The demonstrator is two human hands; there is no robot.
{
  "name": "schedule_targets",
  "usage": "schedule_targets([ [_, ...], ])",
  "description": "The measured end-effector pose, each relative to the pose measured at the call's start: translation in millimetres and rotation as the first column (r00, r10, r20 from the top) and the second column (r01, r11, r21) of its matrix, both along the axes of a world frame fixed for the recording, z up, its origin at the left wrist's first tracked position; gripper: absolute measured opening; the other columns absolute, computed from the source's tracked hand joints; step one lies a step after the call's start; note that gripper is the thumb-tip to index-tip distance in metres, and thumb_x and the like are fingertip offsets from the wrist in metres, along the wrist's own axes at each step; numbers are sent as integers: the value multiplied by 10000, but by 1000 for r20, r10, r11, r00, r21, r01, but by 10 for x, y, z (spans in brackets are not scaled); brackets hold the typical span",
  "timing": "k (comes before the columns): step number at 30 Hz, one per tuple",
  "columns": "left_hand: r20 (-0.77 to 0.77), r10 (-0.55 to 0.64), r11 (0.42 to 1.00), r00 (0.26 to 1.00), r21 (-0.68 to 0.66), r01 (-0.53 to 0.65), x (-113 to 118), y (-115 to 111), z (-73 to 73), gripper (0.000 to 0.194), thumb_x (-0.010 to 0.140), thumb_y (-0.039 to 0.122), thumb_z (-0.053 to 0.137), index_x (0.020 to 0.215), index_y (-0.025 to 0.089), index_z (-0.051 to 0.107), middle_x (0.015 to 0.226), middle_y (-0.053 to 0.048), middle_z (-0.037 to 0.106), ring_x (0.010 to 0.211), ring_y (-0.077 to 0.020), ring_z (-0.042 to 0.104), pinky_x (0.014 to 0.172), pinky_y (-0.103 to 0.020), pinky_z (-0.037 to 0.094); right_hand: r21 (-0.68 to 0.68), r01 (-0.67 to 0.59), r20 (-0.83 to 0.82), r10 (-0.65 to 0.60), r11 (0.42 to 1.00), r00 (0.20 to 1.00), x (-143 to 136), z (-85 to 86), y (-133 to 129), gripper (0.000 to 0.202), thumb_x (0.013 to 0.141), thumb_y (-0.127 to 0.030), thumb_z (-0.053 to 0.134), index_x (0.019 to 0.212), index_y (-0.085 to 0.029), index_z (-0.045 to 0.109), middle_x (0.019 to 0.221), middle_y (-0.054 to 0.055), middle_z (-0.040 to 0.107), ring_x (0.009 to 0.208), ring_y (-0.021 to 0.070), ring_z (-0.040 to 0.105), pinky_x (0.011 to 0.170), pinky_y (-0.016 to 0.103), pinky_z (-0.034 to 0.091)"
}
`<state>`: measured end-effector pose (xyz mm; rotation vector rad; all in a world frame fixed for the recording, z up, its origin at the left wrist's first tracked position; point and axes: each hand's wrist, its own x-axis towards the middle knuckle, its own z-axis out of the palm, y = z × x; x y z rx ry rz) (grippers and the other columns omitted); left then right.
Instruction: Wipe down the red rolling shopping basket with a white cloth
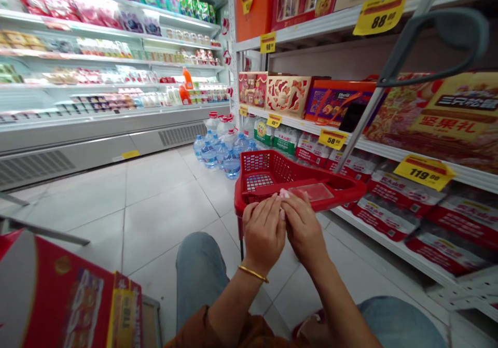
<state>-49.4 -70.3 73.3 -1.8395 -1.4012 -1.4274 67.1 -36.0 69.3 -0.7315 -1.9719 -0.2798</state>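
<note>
In front of me, my left hand (264, 230) and my right hand (304, 227) meet at the fingertips, their fingers bent and pressed together. A small pale pinkish bit shows between them, too little to name. A gold bangle (253, 274) circles my left wrist. Just beyond the fingers stands a red plastic shopping basket (299, 170) with perforated walls, its near rim right behind my fingertips. Whether my hands touch that rim I cannot tell. On its right side a metal pole (360, 122) slants up to a grey loop handle (428, 47).
Blue-tinted water jugs (231, 164) stand on the tiled floor beyond the basket. Shelves with gift boxes (288, 95) and bottle packs (389, 213) line the right. A chilled display case (97, 135) runs along the back left. Red boxes (50, 291) sit close at lower left.
</note>
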Motion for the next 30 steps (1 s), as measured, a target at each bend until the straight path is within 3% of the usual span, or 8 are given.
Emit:
schedule_targets([
  [7,-180,-37,995,983,85,53,-191,89,-77,318,934,247,549,1240,164,573,1171,-92,699,1036,-187,669,934,-345,413,-4,47,29,-47,999,998,97,29,78,257,951,-168,454,1164,-177,596,1152,121,664,1156,224,586,1131,548,327],
  [12,-164,-66,993,984,86,81,-253,122,-77,229,902,197,602,1127,176,635,1126,-57,723,1010,-182,678,902,-342,422,-22,127,-9,-127,992,992,315,83,201,222,959,-227,462,1093,-184,633,1085,111,684,1061,215,632,1126,537,335],
  [19,-90,-108,990,990,80,115,-314,159,-94,207,905,191,586,1099,208,659,1080,-47,739,997,-175,678,891,-347,428,-106,180,-61,-187,978,980,525,69,339,263,974,-304,440,1072,-191,657,1132,111,691,1094,221,637,1115,556,342],
  [24,-53,-104,990,993,92,109,-334,151,-74,209,893,168,584,1074,217,676,1060,-38,745,971,-167,682,884,-340,427,-67,153,-88,-159,986,983,312,79,257,220,958,-248,473,1051,-179,661,1051,103,707,1037,213,647,1088,521,395],
  [30,-44,-87,991,995,95,91,-358,131,-62,198,888,157,574,1046,208,680,1036,-43,750,965,-179,685,889,-353,425,-32,67,-41,-69,997,997,-121,66,89,220,934,-196,500,1110,-183,632,1103,102,688,1113,223,611,1095,519,389],
])
